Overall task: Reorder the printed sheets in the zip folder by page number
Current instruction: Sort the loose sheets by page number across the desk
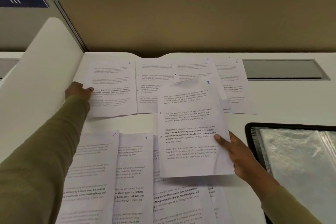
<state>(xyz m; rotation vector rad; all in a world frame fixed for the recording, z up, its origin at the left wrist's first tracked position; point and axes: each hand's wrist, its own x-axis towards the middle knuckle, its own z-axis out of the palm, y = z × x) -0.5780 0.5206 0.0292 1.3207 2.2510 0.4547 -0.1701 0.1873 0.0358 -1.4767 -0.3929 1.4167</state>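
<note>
Printed sheets lie spread on the white desk [141, 122] in two rows. My right hand [234, 152] grips the sheet numbered 2 [190, 129] by its right edge, thumb on top, lifted above the others. My left hand [80, 90] reaches to the far left and pinches the left edge of the sheet numbered 1 [112, 87]. Beside it in the far row lie an unnumbered-looking sheet [147, 87], sheet 4 [192, 68] and one marked 6 [234, 82]. The near row holds another sheet marked 6 [91, 169], sheet 7 [132, 169] and more beneath [178, 198]. The zip folder [294, 154], clear with a black rim, lies at the right.
A tan partition [181, 22] closes off the desk's far side. A white divider panel [45, 63] rises at the left. A grey cable hatch [283, 69] is set into the desk at the back right. Two dark chair backs show beyond the partition.
</note>
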